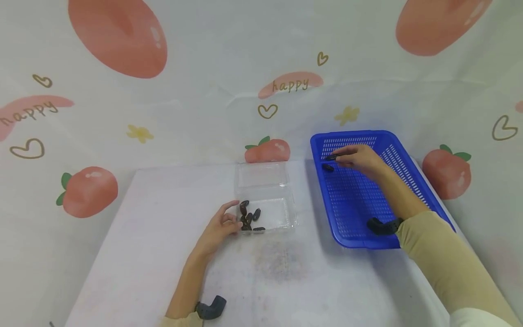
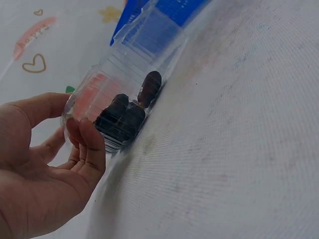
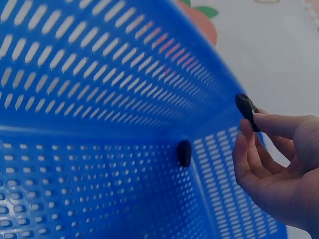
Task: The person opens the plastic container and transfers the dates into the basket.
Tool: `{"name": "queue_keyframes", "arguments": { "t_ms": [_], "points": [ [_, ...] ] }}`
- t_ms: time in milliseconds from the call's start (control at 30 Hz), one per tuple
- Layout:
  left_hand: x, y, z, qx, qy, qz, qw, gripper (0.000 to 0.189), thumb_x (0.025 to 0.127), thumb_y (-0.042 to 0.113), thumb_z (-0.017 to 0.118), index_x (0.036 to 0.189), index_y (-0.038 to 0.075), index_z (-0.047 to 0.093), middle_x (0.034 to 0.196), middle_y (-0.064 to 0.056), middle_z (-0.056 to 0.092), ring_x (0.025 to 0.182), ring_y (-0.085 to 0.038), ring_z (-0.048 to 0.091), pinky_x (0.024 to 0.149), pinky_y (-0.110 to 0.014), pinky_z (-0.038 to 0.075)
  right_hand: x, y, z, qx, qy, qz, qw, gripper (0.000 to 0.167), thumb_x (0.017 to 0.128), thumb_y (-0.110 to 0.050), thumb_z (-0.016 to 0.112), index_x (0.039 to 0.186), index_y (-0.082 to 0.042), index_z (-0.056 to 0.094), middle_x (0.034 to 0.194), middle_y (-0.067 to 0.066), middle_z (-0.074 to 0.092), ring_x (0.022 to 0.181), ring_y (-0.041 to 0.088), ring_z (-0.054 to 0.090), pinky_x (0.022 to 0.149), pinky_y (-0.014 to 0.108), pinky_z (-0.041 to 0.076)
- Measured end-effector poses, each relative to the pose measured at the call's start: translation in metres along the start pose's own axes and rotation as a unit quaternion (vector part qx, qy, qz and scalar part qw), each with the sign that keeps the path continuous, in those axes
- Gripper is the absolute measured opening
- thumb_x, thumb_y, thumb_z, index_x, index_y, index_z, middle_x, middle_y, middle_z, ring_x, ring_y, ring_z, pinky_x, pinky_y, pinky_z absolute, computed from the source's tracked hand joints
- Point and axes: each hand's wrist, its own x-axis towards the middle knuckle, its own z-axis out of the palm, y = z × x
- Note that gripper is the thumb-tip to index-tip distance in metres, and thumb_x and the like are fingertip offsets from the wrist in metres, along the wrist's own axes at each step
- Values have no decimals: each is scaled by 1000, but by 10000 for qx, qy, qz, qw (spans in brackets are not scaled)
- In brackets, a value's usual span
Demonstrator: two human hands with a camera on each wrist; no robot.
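Observation:
My right hand (image 1: 359, 159) pinches a dark, glossy date (image 3: 246, 110) between thumb and fingertips, above the far left part of the blue basket (image 1: 347, 240). Another date (image 1: 328, 167) lies inside that basket, near its far left corner. On the table, a clear plastic box (image 1: 282, 213) stands with its lid (image 1: 261, 175) folded back. Several dates (image 1: 256, 214) lie in the box, mostly bunched at its left side. My left hand (image 1: 220, 227) grips the box's left edge, its fingertips against the thin wall in the left wrist view.
The white cloth-covered table (image 1: 171, 204) carries the box left of the basket. Behind it hangs a printed white backdrop (image 1: 204, 91) with fruit and hearts. The basket's slotted walls (image 3: 99, 59) rise around its floor. Each wrist wears a black band mount (image 1: 212, 309).

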Motion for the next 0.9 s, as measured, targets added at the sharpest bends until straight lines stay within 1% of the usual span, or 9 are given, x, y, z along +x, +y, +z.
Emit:
{"name": "queue_keyframes", "arguments": {
  "t_ms": [67, 167, 233, 367, 500, 600, 667, 733, 900],
  "points": [
    [0, 0, 0, -11, 27, 17, 10000, 67, 89, 3, 69, 148, 21, 43, 90, -5, 52, 78, -22, 57, 77, -32, 52, 3, 7, -4, 27, 28, 49, 10000, 42, 102, -8, 55, 138, 11, 48, 131, 19, 57, 100, 5, 65, 97, 30, 51],
    [0, 0, 1, -28, 17, 32, 10000, 70, 88, 3, 71, 148, 21, 42, 91, -6, 52, 77, -21, 57, 76, -32, 52, 5, 16, -10, 201, 101, 130, 9997, 44, 101, -8, 55, 140, 11, 46, 128, 13, 58, 104, 7, 64, 99, 32, 49],
    [-1, 0, 1, -38, -51, 55, 10000, 72, 87, 3, 72, 149, 20, 41, 92, -6, 52, 77, -19, 58, 77, -32, 53, 5, 20, -13, 284, 145, 196, 9993, 46, 101, -7, 55, 141, 12, 44, 126, 9, 59, 105, 8, 64, 99, 32, 49],
    [-1, 0, 1, -68, -187, 116, 9997, 75, 86, 1, 73, 150, 18, 38, 94, -7, 50, 78, -19, 59, 78, -33, 54, 7, 25, -17, 302, 278, 331, 9986, 46, 101, -7, 56, 141, 11, 44, 122, 6, 60, 103, 8, 63, 99, 32, 49],
    [-3, -1, -1, -57, -165, 109, 9998, 75, 86, 1, 73, 150, 18, 38, 94, -7, 49, 79, -19, 59, 79, -33, 54, 11, 32, -20, 351, 308, 312, 9984, 48, 100, -7, 58, 141, 12, 44, 111, -3, 65, 99, 4, 64, 98, 31, 50],
    [-3, -2, -3, -84, -166, 100, 9998, 74, 87, 3, 73, 150, 18, 38, 93, -6, 49, 80, -19, 59, 79, -33, 54, 14, 39, -23, 651, 334, 241, 9970, 49, 99, -2, 57, 141, 17, 41, 100, -9, 67, 93, 2, 66, 96, 30, 51],
    [-3, -2, -3, -94, -215, 136, 9996, 75, 87, 4, 74, 151, 18, 37, 93, -6, 49, 80, -19, 59, 80, -33, 54, 15, 44, -25, 781, 386, 208, 9960, 48, 99, 1, 56, 140, 19, 39, 96, -10, 67, 89, 2, 66, 93, 29, 53],
    [-3, -2, -2, -124, -273, 174, 9994, 75, 87, 6, 74, 151, 17, 37, 94, -6, 49, 81, -18, 59, 80, -33, 54, 16, 49, -28, 791, 452, 218, 9956, 46, 99, 3, 54, 139, 21, 39, 94, -10, 67, 86, 1, 66, 90, 27, 54],
    [-2, -2, -1, -155, -291, 197, 9993, 75, 88, 6, 74, 151, 17, 36, 94, -6, 49, 81, -19, 60, 81, -34, 54, 16, 56, -32, 668, 438, 296, 9964, 45, 99, 1, 55, 138, 20, 41, 95, -9, 68, 87, 2, 67, 90, 28, 54]
  ]
}}
